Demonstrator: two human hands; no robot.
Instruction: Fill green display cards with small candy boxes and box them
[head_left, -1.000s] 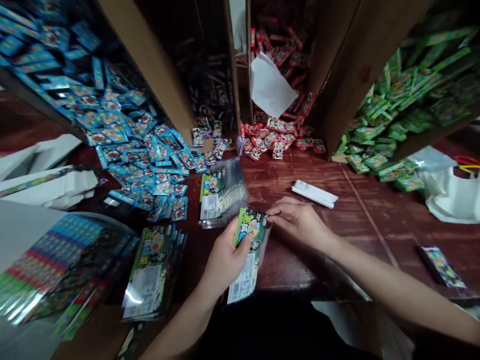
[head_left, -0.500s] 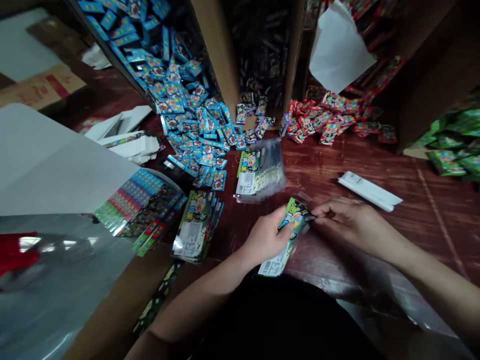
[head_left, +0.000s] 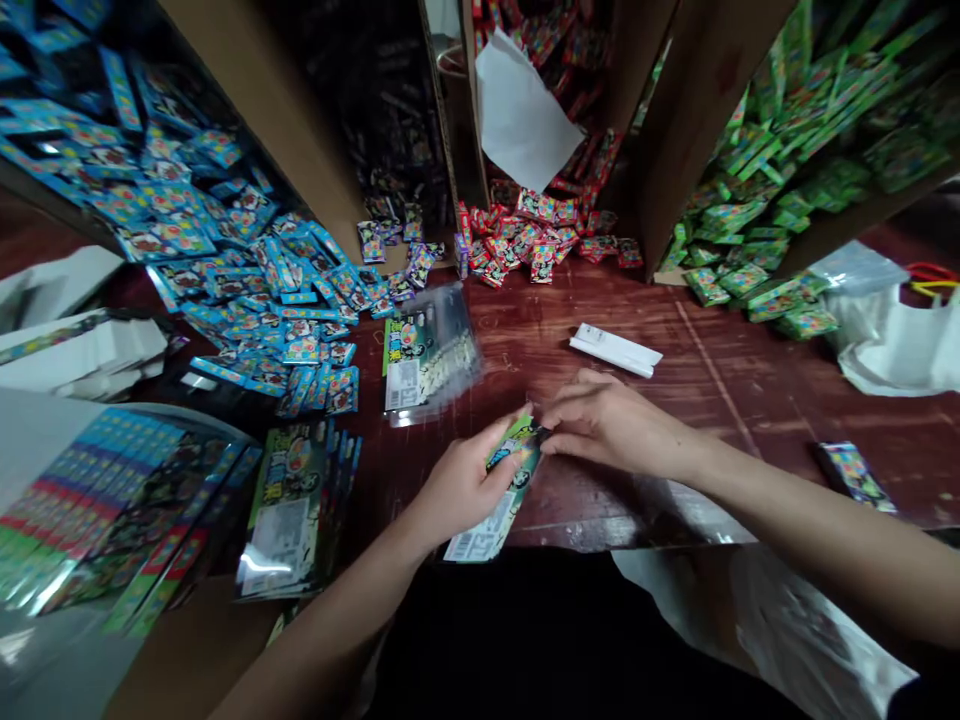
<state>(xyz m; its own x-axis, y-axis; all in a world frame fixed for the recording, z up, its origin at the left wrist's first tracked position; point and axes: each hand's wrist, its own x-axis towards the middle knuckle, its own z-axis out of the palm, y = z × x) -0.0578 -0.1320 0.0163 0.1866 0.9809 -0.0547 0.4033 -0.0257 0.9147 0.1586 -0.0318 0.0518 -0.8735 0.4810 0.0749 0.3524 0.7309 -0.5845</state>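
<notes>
My left hand [head_left: 466,478] is closed round a printed plastic pouch [head_left: 484,530] with a green and black design and a white label, thumb on its face. At the pouch's upper end my right hand [head_left: 604,425] pinches the edge with thumb and fingers. Whether anything lies inside the pouch cannot be made out. Beyond my left hand lies a fanned stack of similar flat clear pouches [head_left: 431,355]. To the left stands a group of thicker pouches [head_left: 289,500] with the same print.
Heaps of small blue packets [head_left: 247,240], red packets [head_left: 544,240] and green packets [head_left: 780,210] spill from cardboard boxes at the back. Past my right hand lies a folded white strip [head_left: 616,348]. A single dark packet [head_left: 855,475] rests at the right.
The view has swung to the right, so the boxes and heaps sit further left and more green packets show. Both hands keep hold of the pouch, with the right hand closer to the left.
</notes>
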